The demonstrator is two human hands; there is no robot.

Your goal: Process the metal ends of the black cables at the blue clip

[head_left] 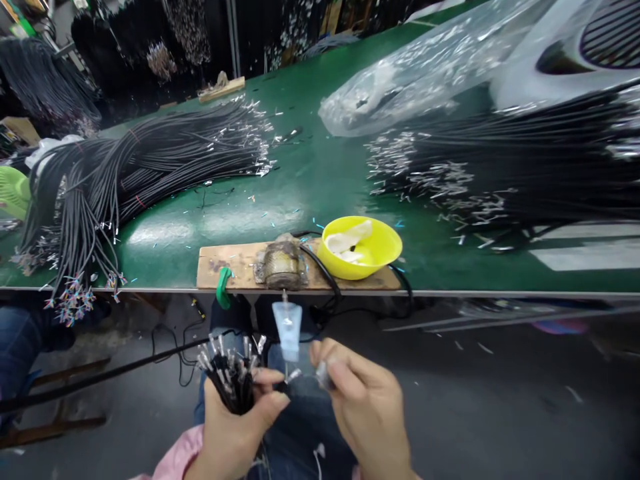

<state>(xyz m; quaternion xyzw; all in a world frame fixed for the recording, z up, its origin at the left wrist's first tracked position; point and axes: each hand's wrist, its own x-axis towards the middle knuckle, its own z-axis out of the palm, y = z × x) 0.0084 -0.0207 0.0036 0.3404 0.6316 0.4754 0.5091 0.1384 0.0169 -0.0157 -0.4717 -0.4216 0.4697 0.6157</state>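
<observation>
My left hand point(233, 427) is closed around a bundle of black cables point(235, 390) whose silvery stripped ends point upward. Its thumb and forefinger pinch one cable apart from the bunch, under a thin spindle. My right hand point(367, 400) is curled in a pinch just to the right, with a greyish blurred bit at the fingertips that I cannot make out. Between and above both hands, a light-blue tapered piece point(289, 330) sits on the shaft of a small motor point(281, 265). The motor is mounted on a wooden board point(240, 257) at the table's front edge.
A yellow bowl point(387, 250) with white pieces inside stands on the board, beside a green clamp point(223, 288). Black cable bundles lie at left point(165, 150) and right point(525, 160) on the green table point(320, 167). Plastic wrap point(400, 87) lies behind. Someone's leg point(20, 353) shows at left.
</observation>
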